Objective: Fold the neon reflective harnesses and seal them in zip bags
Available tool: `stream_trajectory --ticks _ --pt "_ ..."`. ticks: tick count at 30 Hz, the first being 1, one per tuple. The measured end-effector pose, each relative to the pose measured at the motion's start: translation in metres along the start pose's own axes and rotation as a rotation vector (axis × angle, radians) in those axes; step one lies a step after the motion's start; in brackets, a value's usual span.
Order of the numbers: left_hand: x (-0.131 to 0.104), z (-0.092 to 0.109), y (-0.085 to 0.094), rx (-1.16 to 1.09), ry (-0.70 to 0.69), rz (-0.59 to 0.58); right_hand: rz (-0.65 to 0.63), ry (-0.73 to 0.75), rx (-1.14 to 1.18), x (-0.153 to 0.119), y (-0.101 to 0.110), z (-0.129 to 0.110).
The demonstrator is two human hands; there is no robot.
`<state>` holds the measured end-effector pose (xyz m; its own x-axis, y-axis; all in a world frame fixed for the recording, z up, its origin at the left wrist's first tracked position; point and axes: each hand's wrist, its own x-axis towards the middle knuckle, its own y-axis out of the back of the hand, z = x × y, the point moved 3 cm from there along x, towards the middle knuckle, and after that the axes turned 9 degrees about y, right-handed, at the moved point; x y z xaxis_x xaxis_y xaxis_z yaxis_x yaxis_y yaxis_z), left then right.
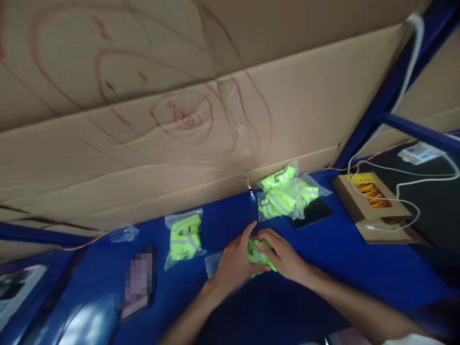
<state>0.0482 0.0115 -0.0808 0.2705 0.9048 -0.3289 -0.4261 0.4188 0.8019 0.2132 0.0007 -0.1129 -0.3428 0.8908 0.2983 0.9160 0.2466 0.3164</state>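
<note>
My left hand (235, 258) and my right hand (283, 255) meet over the table. Between them they grip a small folded bundle of neon yellow-green reflective strap (259, 254), partly covered by the fingers. The left index finger sticks up while the thumb and other fingers close round the bundle. My right fingers bend over its far side. Beside the left hand lies a clear plastic bag (212, 263), half hidden under it. Further left rests a bagged reflective strap (185, 237). Beyond the right hand, several more bagged reflective straps (280, 201) lie piled together.
A blue tabletop (345, 258) runs below a cardboard wall (305, 105) with red scribbles. A dark flat device (312, 214) lies under the pile's edge. To the right are a cardboard box (373, 199) and a white cable (413, 62). A phone (138, 282) lies at left.
</note>
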Motion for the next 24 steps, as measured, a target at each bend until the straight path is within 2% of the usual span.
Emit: stream_trajectory --ticks 3,5,7,10,13,15,20,24 --pt "-0.006 0.015 -0.006 0.081 -0.075 0.101 0.117 -0.040 -0.062 -0.002 -0.004 0.004" --pt "-0.009 0.029 -0.010 0.197 -0.133 0.175 0.201 -0.009 -0.042 0.000 -0.002 0.005" --pt "-0.009 0.040 -0.011 0.271 -0.179 0.201 0.266 0.029 -0.015 0.004 0.004 0.006" --pt "-0.003 0.047 -0.002 0.231 -0.198 0.161 0.318 0.028 -0.013 0.007 0.011 0.006" --pt "0.003 0.045 0.008 0.130 -0.174 0.068 0.328 0.027 -0.039 0.007 0.012 0.000" --pt "0.005 0.045 0.008 0.099 -0.186 0.030 0.337 0.042 -0.059 0.005 0.012 -0.005" --pt "0.006 0.054 -0.004 0.238 -0.241 0.135 0.394 0.076 -0.108 0.002 0.019 -0.009" --pt "0.009 0.050 0.008 0.177 -0.309 0.122 0.431 0.095 -0.110 -0.001 0.024 -0.009"
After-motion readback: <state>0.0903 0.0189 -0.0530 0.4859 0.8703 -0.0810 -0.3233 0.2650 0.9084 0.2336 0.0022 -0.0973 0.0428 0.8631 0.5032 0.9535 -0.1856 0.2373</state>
